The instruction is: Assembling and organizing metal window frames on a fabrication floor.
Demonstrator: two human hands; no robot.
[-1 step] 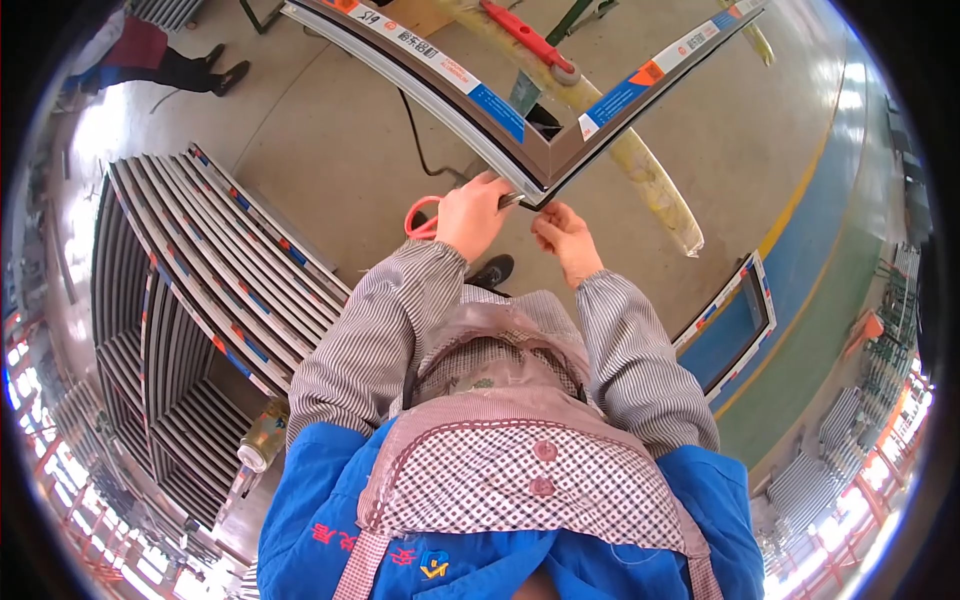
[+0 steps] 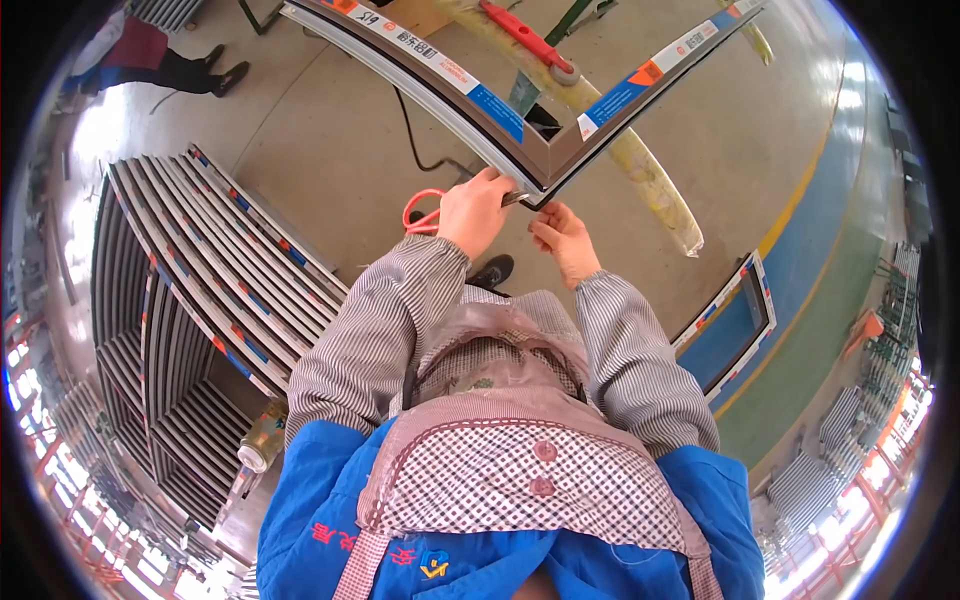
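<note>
While the person leans over and looks down, both hands meet at the corner of a big frame (image 2: 545,180). That corner points at six o'clock, right at the person. One long side of the frame runs up toward ten o'clock and the other runs up toward one o'clock, so the frame opens away from the body like a V.

The left hand (image 2: 478,212) sits just at the nine o'clock side of the corner. It is closed around red scissors (image 2: 425,212). The red handles stick out at nine o'clock from the hand, and the dark tip touches the frame right at the corner. The scissors lie almost flat, pointing toward three o'clock.

The right hand (image 2: 562,238) is just under the corner, at about five o'clock from it. Its fingers are pinched narrow, close to the edge of the frame. I cannot tell if it holds a thin strip or only touches the frame.

Both hands are very near the corner, but the left hand is the one that reaches it with the tool.

Off at nine o'clock a stack of grey frames (image 2: 200,290) lies on the floor (image 2: 330,130). Another frame (image 2: 735,325) lies at three o'clock. A yellow bar (image 2: 650,175) runs under the big frame.
</note>
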